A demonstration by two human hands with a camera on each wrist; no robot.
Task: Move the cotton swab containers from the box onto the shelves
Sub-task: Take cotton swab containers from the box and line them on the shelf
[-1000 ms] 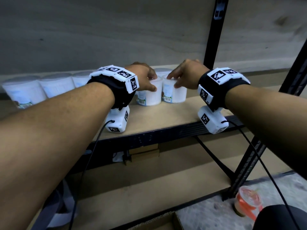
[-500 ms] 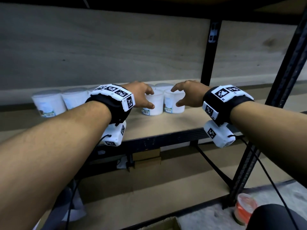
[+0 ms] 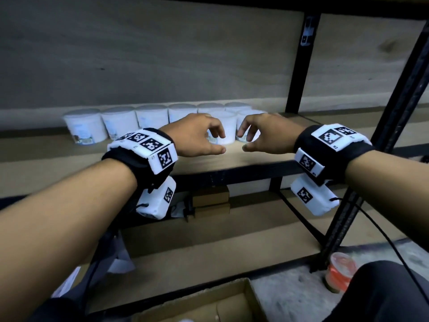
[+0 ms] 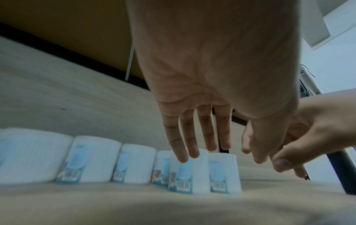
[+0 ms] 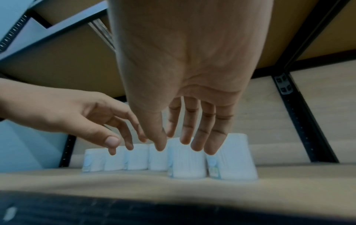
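Several white cotton swab containers stand in a row at the back of the wooden shelf. Two more stand in front of the row, side by side: one on the left, one on the right. My left hand hovers just in front of the left one, fingers relaxed and empty. My right hand hovers before the right one, also empty. Neither hand touches a container.
An open cardboard box sits on the floor at the bottom edge. A black upright post and a slanted frame bar bound the shelf on the right. An orange-lidded cup stands by the frame's foot. Small cartons lie under the shelf.
Both hands have let go of the two front containers and drawn back toward the shelf's front edge. The containers stay standing where they were set.
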